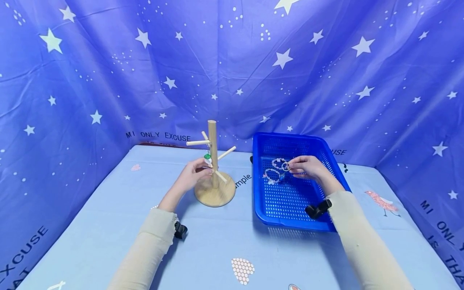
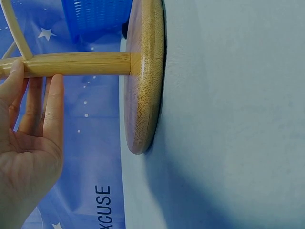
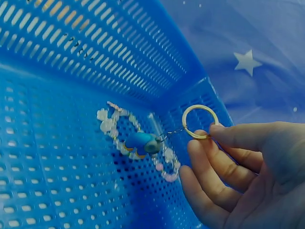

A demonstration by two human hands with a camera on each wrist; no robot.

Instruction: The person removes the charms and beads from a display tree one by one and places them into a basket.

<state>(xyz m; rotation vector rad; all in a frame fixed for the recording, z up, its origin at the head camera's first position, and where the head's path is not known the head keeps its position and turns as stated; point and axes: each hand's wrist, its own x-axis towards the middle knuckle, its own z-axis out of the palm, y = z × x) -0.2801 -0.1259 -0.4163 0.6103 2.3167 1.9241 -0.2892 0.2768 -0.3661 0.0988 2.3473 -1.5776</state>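
Note:
A wooden peg stand rises from a round base on the light blue table cover. My left hand holds its post, thumb in front and fingers behind, as the left wrist view shows. A small green charm hangs by the post just above that hand. My right hand is inside the blue basket, where it pinches a gold key ring. A blue charm hangs from the ring on a short chain, over a pale bead bracelet.
Two bead bracelets lie on the basket floor by the right hand. A blue star-printed cloth walls in the table at the back and both sides. Heart and bird prints mark the table cover.

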